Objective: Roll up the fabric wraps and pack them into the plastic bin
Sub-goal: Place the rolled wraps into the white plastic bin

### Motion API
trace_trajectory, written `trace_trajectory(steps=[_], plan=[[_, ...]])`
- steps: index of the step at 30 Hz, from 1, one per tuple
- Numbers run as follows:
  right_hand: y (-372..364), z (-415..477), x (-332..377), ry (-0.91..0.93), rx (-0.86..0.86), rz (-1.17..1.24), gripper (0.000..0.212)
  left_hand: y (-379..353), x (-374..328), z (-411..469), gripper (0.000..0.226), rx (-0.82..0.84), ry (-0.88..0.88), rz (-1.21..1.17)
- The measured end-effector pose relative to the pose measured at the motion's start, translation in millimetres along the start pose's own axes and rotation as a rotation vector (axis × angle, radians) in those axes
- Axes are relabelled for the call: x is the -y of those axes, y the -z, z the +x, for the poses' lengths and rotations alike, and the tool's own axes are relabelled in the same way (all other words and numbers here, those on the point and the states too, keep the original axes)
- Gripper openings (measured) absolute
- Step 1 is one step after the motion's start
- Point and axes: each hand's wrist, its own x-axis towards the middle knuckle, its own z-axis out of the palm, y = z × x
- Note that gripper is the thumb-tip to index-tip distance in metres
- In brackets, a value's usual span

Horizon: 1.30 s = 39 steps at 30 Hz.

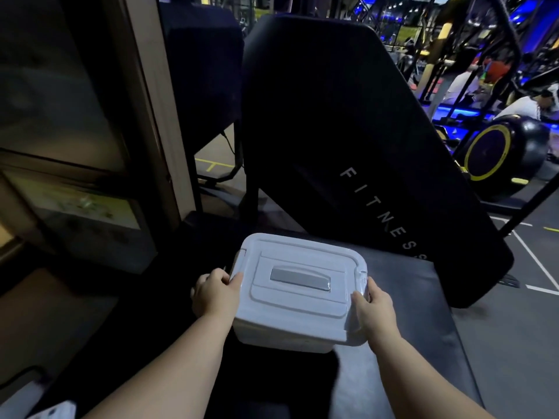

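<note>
A white plastic bin (298, 309) with its lid on and a grey handle (299, 279) folded flat in the lid sits on a dark padded bench. My left hand (216, 293) grips the bin's left end, thumb on the lid's edge. My right hand (375, 306) grips its right end by the side latch. What the bin holds is hidden by the lid. A piece of pale patterned fabric (56, 411) shows at the bottom left corner.
The bench's dark seat pad (423, 343) runs under and right of the bin; its raised black backrest (348, 140) marked FITNESS stands just behind. A glass-fronted wooden cabinet (90, 146) fills the left. Gym machines and people are at the far right.
</note>
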Motion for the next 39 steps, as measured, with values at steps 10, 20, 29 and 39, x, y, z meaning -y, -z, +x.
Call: trace_trajectory(steps=[10, 20, 29, 39], plan=[[-17.5, 18.0, -11.1, -0.032, 0.018, -0.112, 0.017, -8.9, 9.8, 1.4, 0.033, 0.018, -0.006, -0.125], [-26.3, 18.4, -13.1, -0.013, 0.048, -0.134, 0.012, -15.9, 28.5, 9.5, 0.017, 0.083, 0.047, -0.22], [-30.8, 23.3, -16.2, -0.031, 0.026, -0.113, 0.038, -19.5, 26.8, 15.6, 0.047, 0.137, 0.068, -0.379], [-32.6, 17.2, -18.8, -0.059, 0.003, -0.047, 0.046, -30.1, 29.2, 15.3, 0.063, 0.159, 0.167, -0.427]])
